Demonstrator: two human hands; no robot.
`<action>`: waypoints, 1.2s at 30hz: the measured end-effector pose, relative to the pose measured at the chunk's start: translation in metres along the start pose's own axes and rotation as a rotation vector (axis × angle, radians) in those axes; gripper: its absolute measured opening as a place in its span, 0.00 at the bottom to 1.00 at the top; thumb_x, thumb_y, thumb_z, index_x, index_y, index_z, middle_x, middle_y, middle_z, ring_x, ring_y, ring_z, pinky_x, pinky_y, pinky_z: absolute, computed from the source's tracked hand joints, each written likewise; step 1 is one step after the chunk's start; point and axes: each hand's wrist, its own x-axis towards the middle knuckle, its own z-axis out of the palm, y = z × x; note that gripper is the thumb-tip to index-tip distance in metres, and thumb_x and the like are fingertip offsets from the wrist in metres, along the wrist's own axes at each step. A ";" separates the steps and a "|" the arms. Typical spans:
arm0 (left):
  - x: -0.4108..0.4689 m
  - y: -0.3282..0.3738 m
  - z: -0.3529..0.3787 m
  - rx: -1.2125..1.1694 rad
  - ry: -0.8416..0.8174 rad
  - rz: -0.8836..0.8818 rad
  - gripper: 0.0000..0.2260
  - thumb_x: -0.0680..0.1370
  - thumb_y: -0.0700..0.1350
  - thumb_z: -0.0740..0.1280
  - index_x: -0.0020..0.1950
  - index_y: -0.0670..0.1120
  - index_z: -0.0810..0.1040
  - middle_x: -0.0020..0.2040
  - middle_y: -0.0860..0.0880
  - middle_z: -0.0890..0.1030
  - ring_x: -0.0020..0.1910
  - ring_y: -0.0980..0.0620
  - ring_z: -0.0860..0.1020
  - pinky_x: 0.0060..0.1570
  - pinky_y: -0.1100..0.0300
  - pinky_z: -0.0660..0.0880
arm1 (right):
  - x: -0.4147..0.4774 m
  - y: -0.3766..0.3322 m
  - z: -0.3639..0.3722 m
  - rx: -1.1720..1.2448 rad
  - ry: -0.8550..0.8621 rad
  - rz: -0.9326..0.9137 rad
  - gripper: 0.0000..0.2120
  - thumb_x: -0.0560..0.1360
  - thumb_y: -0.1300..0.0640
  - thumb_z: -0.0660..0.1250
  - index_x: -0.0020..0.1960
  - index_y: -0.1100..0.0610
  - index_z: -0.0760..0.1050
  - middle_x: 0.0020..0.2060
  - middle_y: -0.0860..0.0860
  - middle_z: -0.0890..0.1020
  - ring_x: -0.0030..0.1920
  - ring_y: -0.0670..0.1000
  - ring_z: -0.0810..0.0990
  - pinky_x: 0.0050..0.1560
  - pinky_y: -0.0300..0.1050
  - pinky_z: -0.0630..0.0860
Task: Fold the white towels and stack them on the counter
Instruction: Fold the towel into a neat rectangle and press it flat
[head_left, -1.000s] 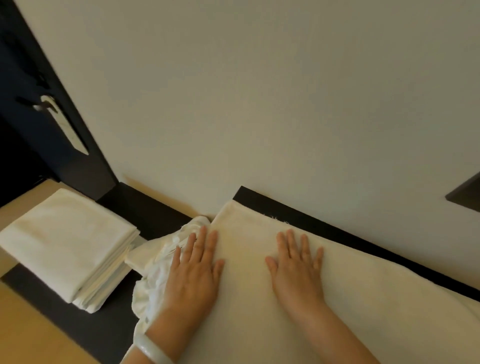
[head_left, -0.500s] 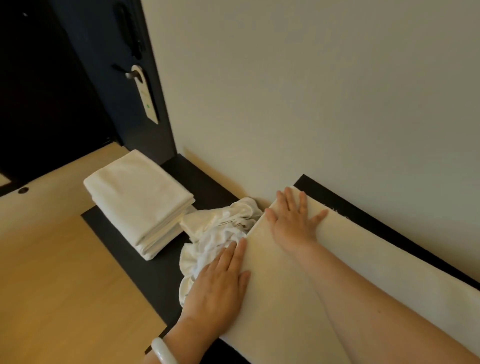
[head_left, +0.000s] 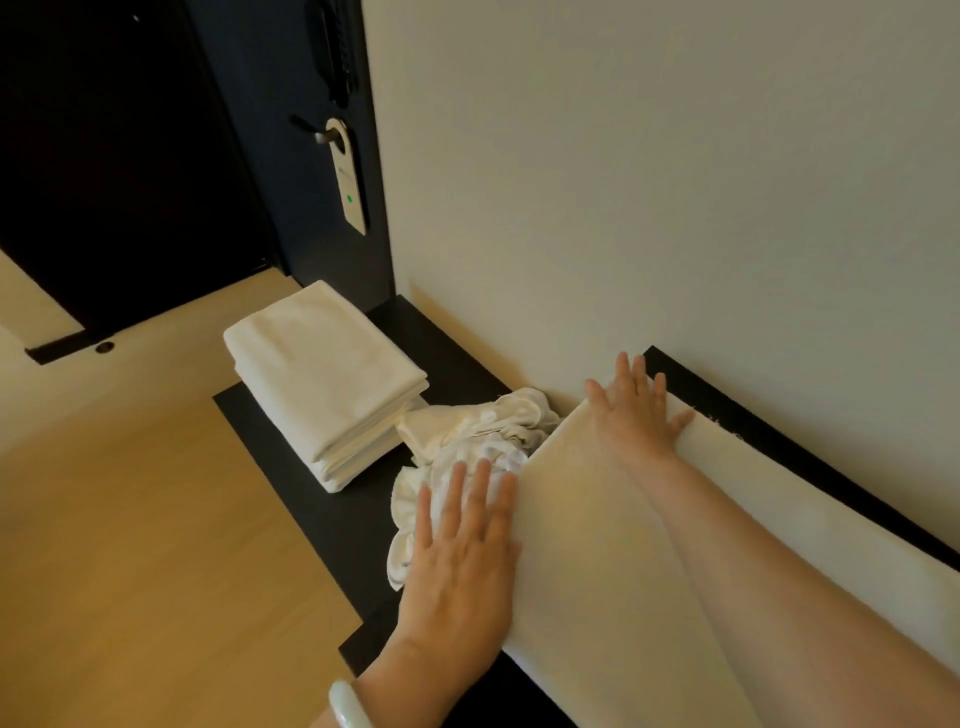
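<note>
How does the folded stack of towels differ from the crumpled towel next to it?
The folded stack is neat, flat-topped and layered; the crumpled towel is a loose, wrinkled heap. No hand touches the folded stack; the left hand lies partly over the crumpled towel. Both are white and rest on the dark counter.

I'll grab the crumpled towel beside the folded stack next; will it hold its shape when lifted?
Probably not: the crumpled towel lies in loose, bunched folds, so it would likely sag and unfurl. Pushed, it would probably bunch up on the black counter rather than slide whole.
</note>
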 end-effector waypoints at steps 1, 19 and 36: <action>0.003 0.010 0.001 -0.002 0.050 0.064 0.26 0.81 0.55 0.52 0.77 0.48 0.64 0.76 0.45 0.66 0.77 0.43 0.59 0.70 0.41 0.53 | -0.013 0.003 0.001 0.007 0.034 -0.055 0.30 0.83 0.39 0.45 0.81 0.46 0.41 0.80 0.46 0.41 0.79 0.52 0.37 0.73 0.70 0.39; -0.019 -0.012 -0.008 -0.301 -0.016 -0.116 0.26 0.83 0.59 0.54 0.77 0.48 0.58 0.74 0.55 0.63 0.73 0.54 0.62 0.71 0.62 0.59 | -0.067 0.018 0.020 -0.177 0.007 -0.099 0.29 0.83 0.41 0.41 0.81 0.50 0.43 0.81 0.50 0.44 0.80 0.52 0.42 0.76 0.65 0.40; 0.002 -0.055 -0.029 -0.430 -0.358 -0.147 0.17 0.81 0.60 0.58 0.52 0.51 0.80 0.58 0.52 0.72 0.57 0.52 0.73 0.59 0.57 0.71 | -0.216 0.071 0.059 -0.201 0.174 -0.081 0.36 0.78 0.36 0.28 0.80 0.50 0.49 0.79 0.51 0.53 0.79 0.52 0.49 0.76 0.57 0.40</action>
